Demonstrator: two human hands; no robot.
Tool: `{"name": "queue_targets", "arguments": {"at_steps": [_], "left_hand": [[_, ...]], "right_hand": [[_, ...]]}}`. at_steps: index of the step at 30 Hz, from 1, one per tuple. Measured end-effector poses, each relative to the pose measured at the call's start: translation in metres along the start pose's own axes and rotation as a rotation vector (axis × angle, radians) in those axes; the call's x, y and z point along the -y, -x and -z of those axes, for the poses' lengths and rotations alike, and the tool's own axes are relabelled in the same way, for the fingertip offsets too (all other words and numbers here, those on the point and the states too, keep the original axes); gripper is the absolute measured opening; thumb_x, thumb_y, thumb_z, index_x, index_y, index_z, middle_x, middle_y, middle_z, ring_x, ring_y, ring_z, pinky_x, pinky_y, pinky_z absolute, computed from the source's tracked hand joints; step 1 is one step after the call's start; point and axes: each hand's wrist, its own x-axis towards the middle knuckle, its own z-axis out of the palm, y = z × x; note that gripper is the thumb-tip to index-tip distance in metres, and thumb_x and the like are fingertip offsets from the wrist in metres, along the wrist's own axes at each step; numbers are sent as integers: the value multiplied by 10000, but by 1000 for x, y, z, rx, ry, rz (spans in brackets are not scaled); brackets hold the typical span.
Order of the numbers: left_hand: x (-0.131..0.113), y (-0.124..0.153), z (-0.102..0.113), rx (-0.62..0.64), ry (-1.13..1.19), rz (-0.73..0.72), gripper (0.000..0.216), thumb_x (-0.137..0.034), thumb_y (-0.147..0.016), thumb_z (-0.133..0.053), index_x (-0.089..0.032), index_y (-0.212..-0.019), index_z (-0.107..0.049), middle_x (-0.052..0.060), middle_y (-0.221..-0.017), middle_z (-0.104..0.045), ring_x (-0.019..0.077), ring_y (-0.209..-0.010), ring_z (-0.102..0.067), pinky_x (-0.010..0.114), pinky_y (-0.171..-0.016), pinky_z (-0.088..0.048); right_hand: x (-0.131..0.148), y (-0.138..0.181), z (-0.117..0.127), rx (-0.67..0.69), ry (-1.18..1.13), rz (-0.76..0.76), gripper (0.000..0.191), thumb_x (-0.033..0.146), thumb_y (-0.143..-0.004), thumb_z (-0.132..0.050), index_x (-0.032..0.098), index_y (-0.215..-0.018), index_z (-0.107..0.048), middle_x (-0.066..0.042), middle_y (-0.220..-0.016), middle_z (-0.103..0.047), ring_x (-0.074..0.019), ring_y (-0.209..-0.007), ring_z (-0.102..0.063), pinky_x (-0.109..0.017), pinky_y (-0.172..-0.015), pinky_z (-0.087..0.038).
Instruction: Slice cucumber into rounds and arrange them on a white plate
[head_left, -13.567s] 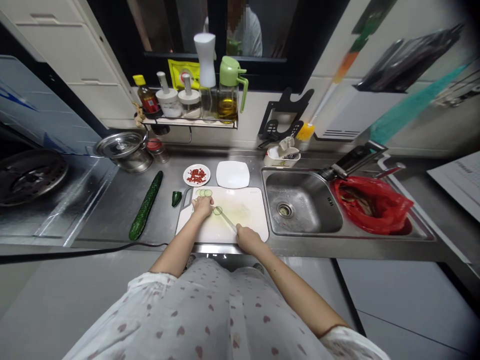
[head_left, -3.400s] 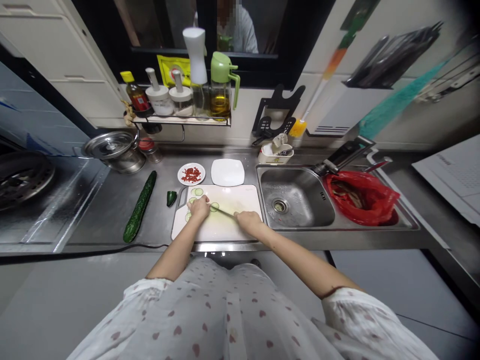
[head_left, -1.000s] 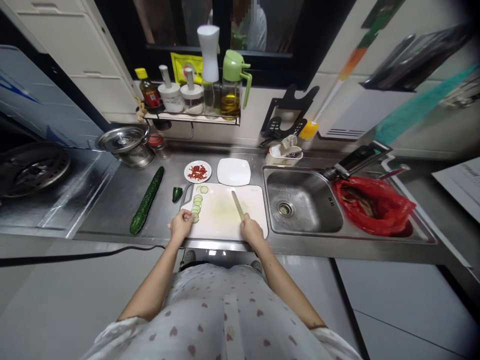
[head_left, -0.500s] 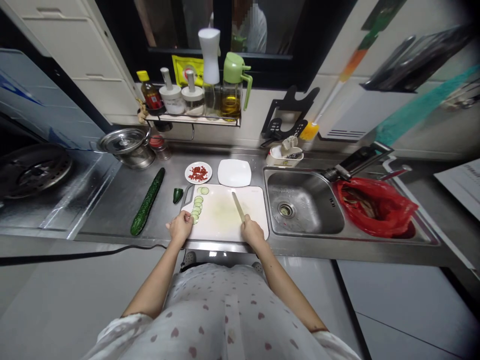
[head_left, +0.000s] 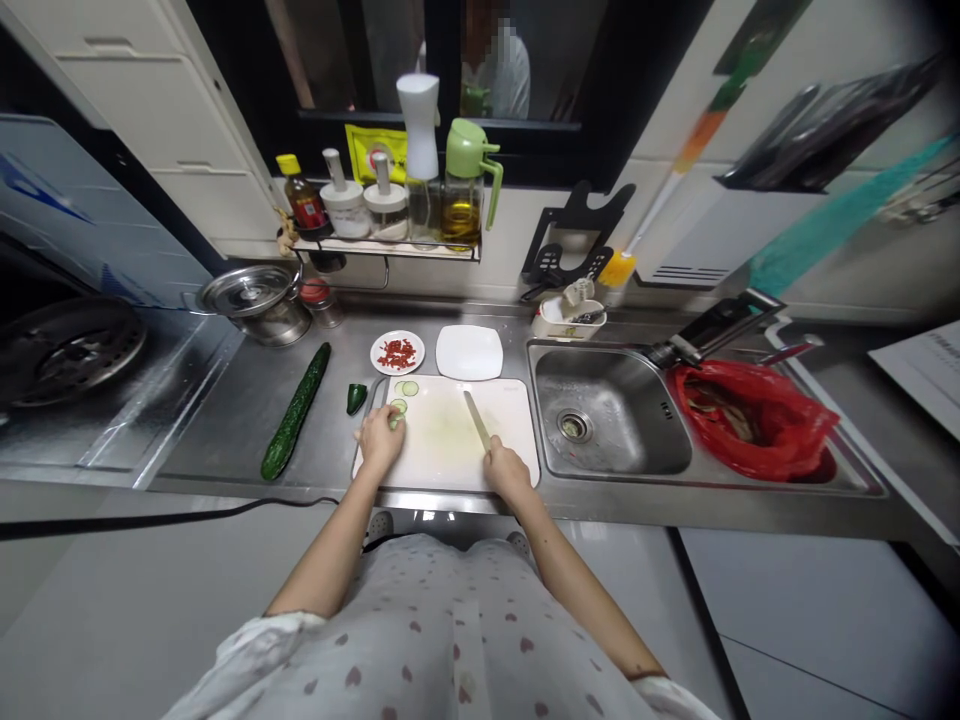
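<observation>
A white cutting board (head_left: 450, 450) lies on the steel counter in front of me. Several round cucumber slices (head_left: 406, 388) sit at its far left corner. My left hand (head_left: 379, 438) rests curled on the board's left side, covering more slices; its fingers look closed over them. My right hand (head_left: 507, 471) is at the board's near right edge, wrapped round the handle of a knife (head_left: 475, 419) whose blade points away from me over the board.
A whole cucumber (head_left: 295, 410) and a green cucumber end (head_left: 355, 397) lie left of the board. Behind it are a small dish of red chilli (head_left: 397, 352) and a white plate (head_left: 469, 352). The sink (head_left: 607, 420) and a red bag (head_left: 750, 412) are on the right.
My left hand has moved up and right from the board's near left corner onto the row of slices, which it now covers. The knife hand has stayed almost still.
</observation>
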Motion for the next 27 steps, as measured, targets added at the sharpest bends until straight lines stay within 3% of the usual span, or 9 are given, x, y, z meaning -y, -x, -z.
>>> {"name": "queue_targets", "arguments": {"at_steps": [5, 10, 15, 27], "left_hand": [[-38, -44, -5, 26, -112, -120, 381, -311, -849, -516, -287, -1226, -563, 115, -1260, -544, 320, -1169, -455, 447, -951, -329], [-44, -73, -6, 125, -317, -258, 402, -145, -870, -412, -266, -1211, -587, 144, -1266, -538, 320, -1187, -418, 456, -967, -288], [-37, -81, -5, 152, -428, -355, 425, -89, -843, -396, -239, -1182, -603, 152, -1239, -548, 307, -1176, -421, 437, -948, -310], [-39, -86, 2, 100, -447, -372, 383, -110, -848, -422, -209, -1181, -582, 156, -1248, -558, 306, -1169, -469, 420, -912, -360]], "right_hand": [[1, 1, 0, 1, 10, 8, 319, 214, -927, -322, 175, -1214, -454, -154, -1033, -677, -255, -963, -647, -323, -724, -431], [4, 3, 5, 14, 17, -3, 310, 200, -933, -323, 178, -1212, -456, -148, -1032, -679, -243, -972, -645, -314, -733, -426], [10, 8, 11, -6, 24, 42, 297, 180, -922, -342, 164, -1183, -481, -152, -1036, -679, -249, -970, -642, -319, -743, -417], [19, 29, 6, -19, 3, 143, 251, 279, -980, -299, 193, -1115, -493, -108, -966, -682, -215, -877, -645, -282, -688, -373]]}}
